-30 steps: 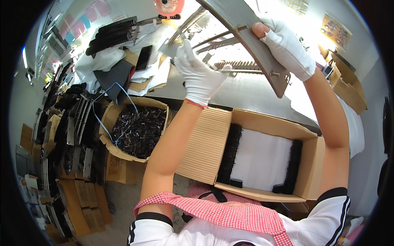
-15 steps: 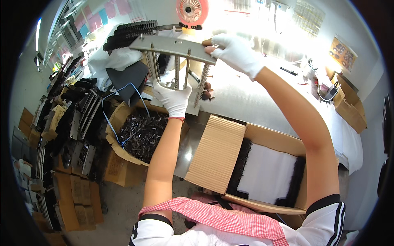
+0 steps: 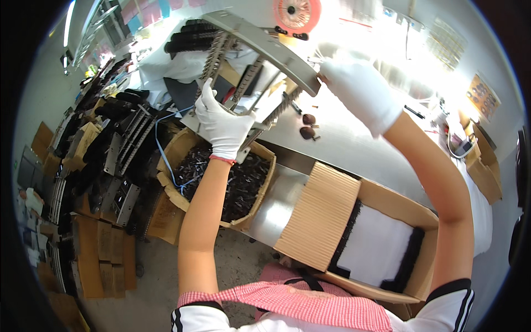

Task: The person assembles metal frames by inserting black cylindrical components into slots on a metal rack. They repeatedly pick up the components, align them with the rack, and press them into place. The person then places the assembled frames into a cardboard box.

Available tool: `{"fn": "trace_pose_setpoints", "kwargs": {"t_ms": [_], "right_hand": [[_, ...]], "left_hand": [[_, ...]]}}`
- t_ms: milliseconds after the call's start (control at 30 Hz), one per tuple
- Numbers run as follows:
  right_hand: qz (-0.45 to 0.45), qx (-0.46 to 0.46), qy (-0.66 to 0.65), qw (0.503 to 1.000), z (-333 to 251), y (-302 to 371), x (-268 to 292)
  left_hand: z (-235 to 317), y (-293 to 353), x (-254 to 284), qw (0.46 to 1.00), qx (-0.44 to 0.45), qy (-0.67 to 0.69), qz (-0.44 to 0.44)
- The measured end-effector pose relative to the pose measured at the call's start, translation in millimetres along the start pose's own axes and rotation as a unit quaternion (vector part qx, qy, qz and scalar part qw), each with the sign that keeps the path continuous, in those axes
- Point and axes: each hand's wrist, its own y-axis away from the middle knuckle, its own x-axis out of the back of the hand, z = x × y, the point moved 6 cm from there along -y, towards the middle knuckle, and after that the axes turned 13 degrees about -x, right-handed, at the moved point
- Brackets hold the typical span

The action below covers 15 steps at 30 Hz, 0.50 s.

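Observation:
A grey metal rack, a flat plate with several notched bars under it, is held tilted above the bench and partly over a box. My left hand, in a white glove, is closed on the bars at its lower side. Gloved in white too, my right hand is closed at the right end of the plate; its fingertips are partly hidden and blurred. Below the rack stands an open carton heaped with small black pieces. Two brown round pieces lie on the metal bench, right of the rack.
Another carton, flap folded out, holds white sheet and black bristly strips at the front right. A pink fan stands at the back. A blue strap loops over the left carton. Several racks crowd the left. A pen lies at right.
The rack has tilted more steeply, its right end lower, and its lower part has swung over the carton of black pieces. Both hands moved with it. The whole view has shifted.

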Motion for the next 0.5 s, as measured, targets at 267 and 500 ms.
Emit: {"fn": "trace_pose_setpoints", "kwargs": {"t_ms": [267, 500], "right_hand": [[-0.242, -0.228, -0.311, 0.890, -14, 61, -112], [-0.275, -0.422, -0.432, 0.748, -32, 102, -169]], "left_hand": [[-23, -22, 32, 0.945, -0.202, -0.068, -0.248], [-61, 18, 18, 0.913, -0.091, -0.046, -0.396]]}}
